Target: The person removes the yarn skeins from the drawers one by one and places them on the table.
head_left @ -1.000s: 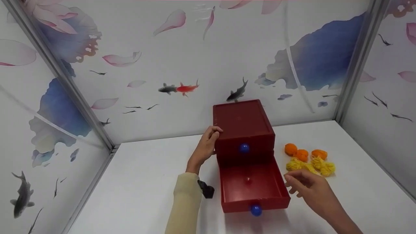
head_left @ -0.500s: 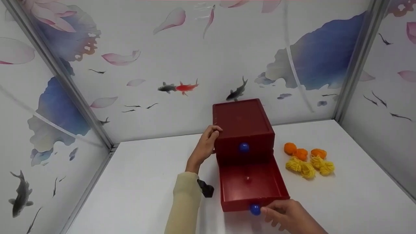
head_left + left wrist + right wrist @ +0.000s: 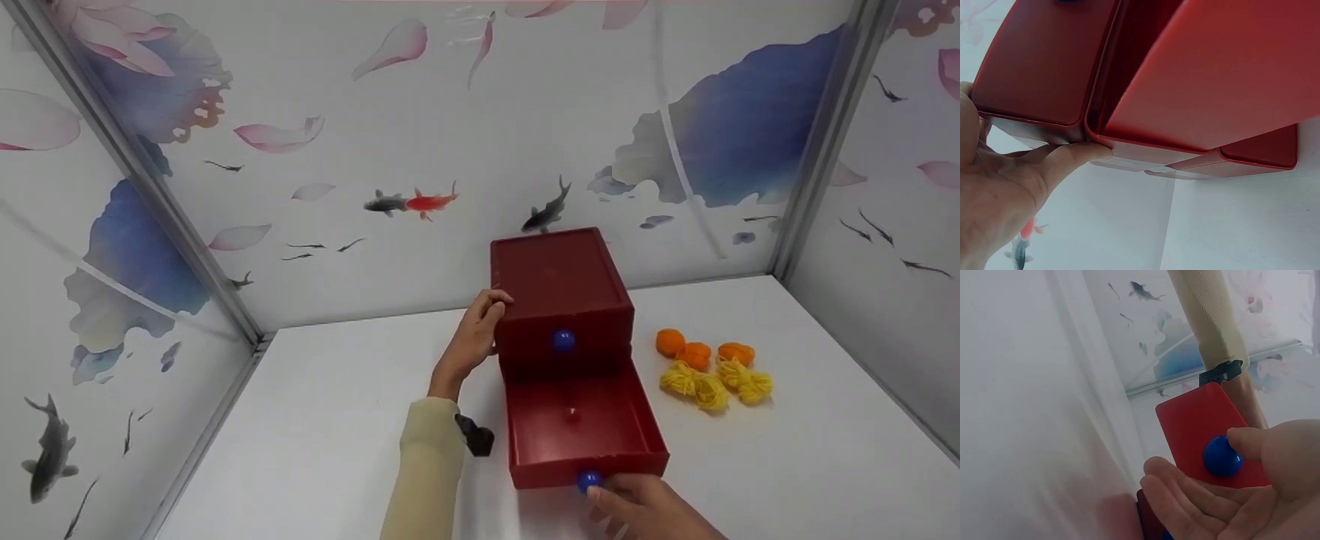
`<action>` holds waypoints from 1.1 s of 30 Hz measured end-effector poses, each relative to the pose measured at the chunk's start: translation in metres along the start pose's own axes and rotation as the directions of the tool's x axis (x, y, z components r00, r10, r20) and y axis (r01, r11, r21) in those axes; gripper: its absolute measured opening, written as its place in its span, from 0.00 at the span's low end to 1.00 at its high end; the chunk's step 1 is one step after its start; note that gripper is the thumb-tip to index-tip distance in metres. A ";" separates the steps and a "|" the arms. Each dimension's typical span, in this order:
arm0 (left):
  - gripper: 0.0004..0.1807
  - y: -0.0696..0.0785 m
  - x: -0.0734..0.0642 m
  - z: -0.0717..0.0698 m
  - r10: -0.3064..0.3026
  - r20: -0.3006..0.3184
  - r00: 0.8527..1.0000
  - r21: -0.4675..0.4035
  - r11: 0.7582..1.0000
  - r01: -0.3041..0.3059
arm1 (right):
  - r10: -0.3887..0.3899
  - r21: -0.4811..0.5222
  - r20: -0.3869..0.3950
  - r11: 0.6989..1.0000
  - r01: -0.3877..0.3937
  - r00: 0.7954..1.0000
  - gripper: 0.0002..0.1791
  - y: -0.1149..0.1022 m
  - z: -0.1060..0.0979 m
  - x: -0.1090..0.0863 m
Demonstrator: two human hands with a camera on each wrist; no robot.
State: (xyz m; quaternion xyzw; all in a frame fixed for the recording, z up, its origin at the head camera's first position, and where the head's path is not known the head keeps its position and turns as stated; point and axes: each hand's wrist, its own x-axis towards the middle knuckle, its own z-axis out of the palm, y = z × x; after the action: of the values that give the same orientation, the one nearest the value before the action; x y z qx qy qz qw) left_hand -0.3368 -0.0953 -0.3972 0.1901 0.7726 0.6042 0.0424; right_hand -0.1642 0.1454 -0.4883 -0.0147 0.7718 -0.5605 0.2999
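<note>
At nine o'clock, my left hand [image 3: 471,336] grips the boxy red plastic cabinet [image 3: 556,276]; at six, my right hand [image 3: 643,506] touches its round blue knob [image 3: 588,480], pinch unclear.

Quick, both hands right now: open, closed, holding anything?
Left hand: closed, gripping the red drawer unit at its upper left edge.
Right hand: open, thumb at the lower blue knob, fingers not wrapped round it.
</note>
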 end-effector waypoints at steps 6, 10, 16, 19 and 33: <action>0.15 -0.009 0.003 0.000 0.016 -0.014 1.000 0.045 0.999 -0.015 | -0.049 -0.008 -0.011 0.999 0.049 0.999 0.32 -0.003 0.002 -0.001; 0.13 -0.009 0.003 0.001 0.005 -0.023 1.000 0.028 1.000 -0.004 | -0.057 0.006 -0.029 0.998 0.057 0.998 0.33 -0.004 0.002 0.000; 0.14 -0.008 0.004 0.001 0.014 -0.020 1.000 0.039 0.999 -0.013 | -0.092 0.037 -0.056 0.995 0.094 0.994 0.31 -0.007 -0.003 0.005; 0.14 -0.008 0.004 0.000 0.016 -0.018 1.000 0.033 0.999 -0.016 | -0.117 0.046 -0.064 0.992 0.120 0.991 0.31 -0.009 -0.006 0.009; 0.14 -0.008 0.004 0.000 0.008 -0.022 1.000 0.028 1.000 -0.008 | -0.228 -0.045 -0.194 0.974 0.223 0.954 0.27 -0.016 -0.008 0.031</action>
State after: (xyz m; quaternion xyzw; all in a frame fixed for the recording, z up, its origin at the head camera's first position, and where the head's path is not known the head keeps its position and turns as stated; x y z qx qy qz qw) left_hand -0.3428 -0.0951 -0.4045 0.1870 0.7805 0.5958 0.0289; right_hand -0.1983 0.1348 -0.4867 -0.0504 0.7974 -0.5808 0.1557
